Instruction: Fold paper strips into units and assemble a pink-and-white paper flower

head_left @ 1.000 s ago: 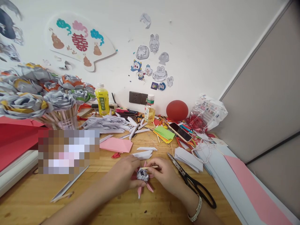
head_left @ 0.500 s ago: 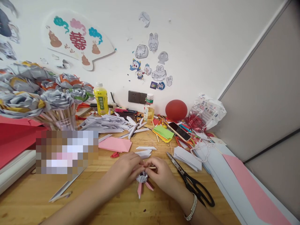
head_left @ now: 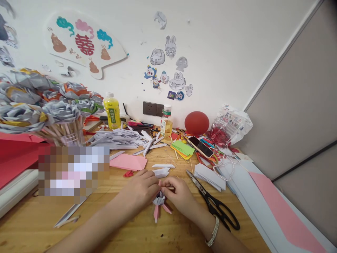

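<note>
One paper flower, lower centre of frame. Right hand grip: pinching thin stick. Left hand grip: contents hidden, can't tell. Use light pressure, avoid crushing folds.

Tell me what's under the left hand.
Partly under the left hand, the flower shows its grey centre and pink petals; the rest of it, and the table beneath, is covered.

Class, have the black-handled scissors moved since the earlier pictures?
No: against the fixed wall socket, the scissors keep their place; only the camera view shifts.
</note>
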Demonstrator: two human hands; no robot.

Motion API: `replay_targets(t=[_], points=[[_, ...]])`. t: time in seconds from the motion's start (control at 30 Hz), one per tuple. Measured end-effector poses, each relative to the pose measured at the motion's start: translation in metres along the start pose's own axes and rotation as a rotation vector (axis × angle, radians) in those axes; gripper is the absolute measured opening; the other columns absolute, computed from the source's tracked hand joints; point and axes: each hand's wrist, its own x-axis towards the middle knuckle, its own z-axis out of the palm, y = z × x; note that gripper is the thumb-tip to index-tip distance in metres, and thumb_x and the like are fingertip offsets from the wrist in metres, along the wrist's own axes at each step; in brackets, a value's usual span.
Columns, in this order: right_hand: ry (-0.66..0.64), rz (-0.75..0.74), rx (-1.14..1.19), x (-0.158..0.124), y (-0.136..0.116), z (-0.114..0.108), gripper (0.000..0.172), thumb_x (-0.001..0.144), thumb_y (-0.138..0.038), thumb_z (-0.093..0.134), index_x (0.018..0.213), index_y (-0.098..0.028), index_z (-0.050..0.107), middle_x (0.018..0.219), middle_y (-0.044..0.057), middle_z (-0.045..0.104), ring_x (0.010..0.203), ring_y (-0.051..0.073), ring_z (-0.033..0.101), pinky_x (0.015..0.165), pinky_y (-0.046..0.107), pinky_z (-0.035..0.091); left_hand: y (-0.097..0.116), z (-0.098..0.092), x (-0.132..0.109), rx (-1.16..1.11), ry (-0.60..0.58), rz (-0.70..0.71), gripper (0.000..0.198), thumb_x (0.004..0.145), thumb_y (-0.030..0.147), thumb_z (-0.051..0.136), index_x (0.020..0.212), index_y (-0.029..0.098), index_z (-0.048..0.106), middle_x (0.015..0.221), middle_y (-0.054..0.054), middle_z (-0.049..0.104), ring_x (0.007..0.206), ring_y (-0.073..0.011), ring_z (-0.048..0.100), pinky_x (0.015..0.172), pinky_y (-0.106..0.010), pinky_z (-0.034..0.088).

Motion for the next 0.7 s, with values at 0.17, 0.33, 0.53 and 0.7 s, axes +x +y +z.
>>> replay_targets(t=[0.17,0.33,0.53,0.7], points=[[-0.016,-0.015,-0.018,0.0,-0.002,-0.002,0.008,0.08,-0.015,0.054,0.079,-0.017,0.062,0.078,0.002,0.065,0.072,0.015,0.059,0.066,0.023,0.042,0.001,0.0,0.0,-0.009,-0.052,-0.053,0.022,0.088,0.018,0.045,0.069,0.016,0.057,0.067,-0.003,0.061,0.065,-0.0159,0.051,0.059,-0.028,0.037],[-0.036,-0.032,-0.09,0.001,-0.003,-0.004,0.011,0.08,-0.012,0.053,0.077,-0.017,0.063,0.076,0.0,0.065,0.071,0.014,0.057,0.065,0.022,0.04,0.002,0.002,-0.002,0.001,-0.093,-0.077,0.019,0.086,0.021,0.049,0.07,0.015,0.058,0.069,-0.004,0.062,0.065,-0.017,0.052,0.06,-0.028,0.038],[-0.05,-0.052,-0.135,0.001,-0.006,-0.005,0.013,0.081,-0.011,0.053,0.078,-0.018,0.064,0.076,0.0,0.065,0.07,0.013,0.057,0.064,0.022,0.039,0.002,0.002,-0.001,0.0,-0.104,-0.097,0.021,0.087,0.021,0.048,0.07,0.016,0.058,0.069,-0.003,0.061,0.065,-0.016,0.052,0.061,-0.028,0.038],[-0.05,-0.02,-0.054,0.001,-0.009,-0.011,0.011,0.08,-0.014,0.056,0.076,-0.018,0.065,0.074,0.0,0.065,0.068,0.014,0.058,0.062,0.022,0.042,0.004,-0.001,0.0,-0.011,-0.082,-0.097,0.02,0.086,0.023,0.05,0.068,0.016,0.057,0.069,-0.004,0.06,0.066,-0.0166,0.051,0.061,-0.028,0.037]])
